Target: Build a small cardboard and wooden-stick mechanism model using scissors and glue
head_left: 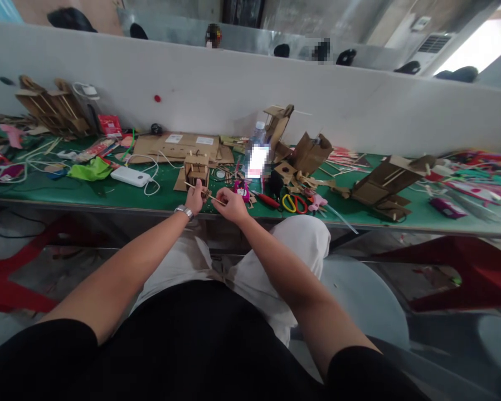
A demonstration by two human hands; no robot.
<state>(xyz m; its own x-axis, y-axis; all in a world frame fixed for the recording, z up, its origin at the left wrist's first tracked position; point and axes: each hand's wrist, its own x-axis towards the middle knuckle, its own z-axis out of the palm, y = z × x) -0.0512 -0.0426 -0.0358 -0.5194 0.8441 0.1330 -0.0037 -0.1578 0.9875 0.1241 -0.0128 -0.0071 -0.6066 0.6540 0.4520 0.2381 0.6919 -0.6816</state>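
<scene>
We've got the thin stick (189,184) over the near edge of the tabletop (162,192): left hand (195,199) fingers closed on it, right hand (233,206) fingers pinching near one end. Probably light, stiff, snappable; best gripped close to the small brown piece (205,194).

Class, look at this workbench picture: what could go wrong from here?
The thin stick runs between the left hand and the right hand; it might snap or poke a finger if bent.

The scissors lie near the front edge of the green table, so the right forearm could perhaps knock them down.

The white cable loops loosely left of the hands and could snag the wristwatch.
</scene>
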